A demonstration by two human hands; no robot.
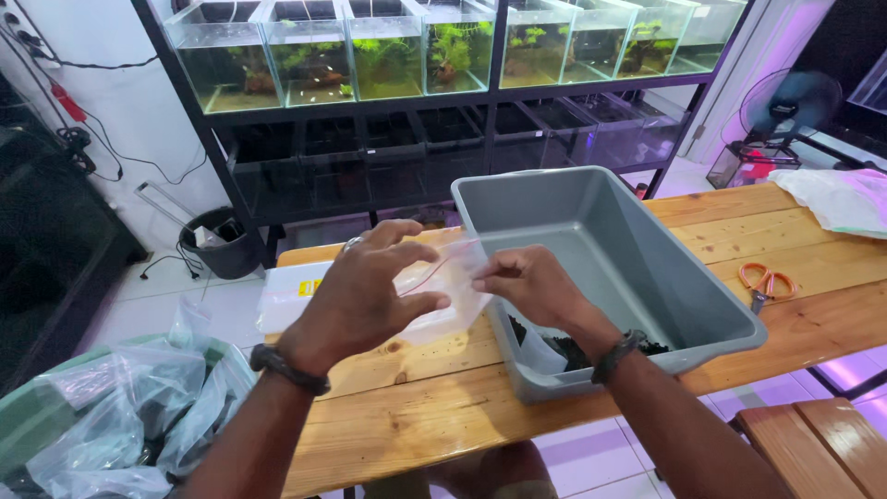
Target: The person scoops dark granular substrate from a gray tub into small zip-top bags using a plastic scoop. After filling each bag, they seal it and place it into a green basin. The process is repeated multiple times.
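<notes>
Clear plastic zip bag pinched by both hands | left hand fingers curled on it | right hand pinched its top edge | grey plastic tub beside, on wooden table

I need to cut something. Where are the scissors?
The orange-handled scissors lie on the wooden table, right of the grey tub.
</notes>
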